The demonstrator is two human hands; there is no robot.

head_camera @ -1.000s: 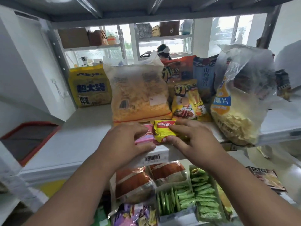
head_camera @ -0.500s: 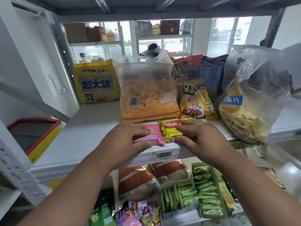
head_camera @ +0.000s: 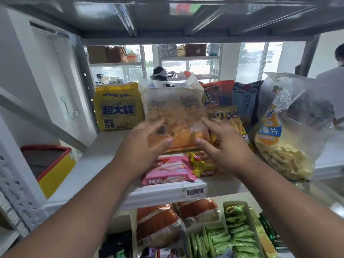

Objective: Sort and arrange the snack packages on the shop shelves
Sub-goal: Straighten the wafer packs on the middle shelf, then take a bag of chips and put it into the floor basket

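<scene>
White shelf (head_camera: 96, 161) carries a clear snack bag (head_camera: 175, 108) at 12 o'clock; left hand (head_camera: 147, 146) and right hand (head_camera: 223, 148), fingers spread, touch its lower corners, with a pink wafer pack (head_camera: 167, 171) at the bag's 6 o'clock.

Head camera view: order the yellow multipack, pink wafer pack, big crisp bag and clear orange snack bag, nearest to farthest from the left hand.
1. clear orange snack bag, at the fingertips of the left hand.
2. pink wafer pack, just below the hand, at the shelf front.
3. yellow multipack, back left.
4. big crisp bag, far right.
</scene>
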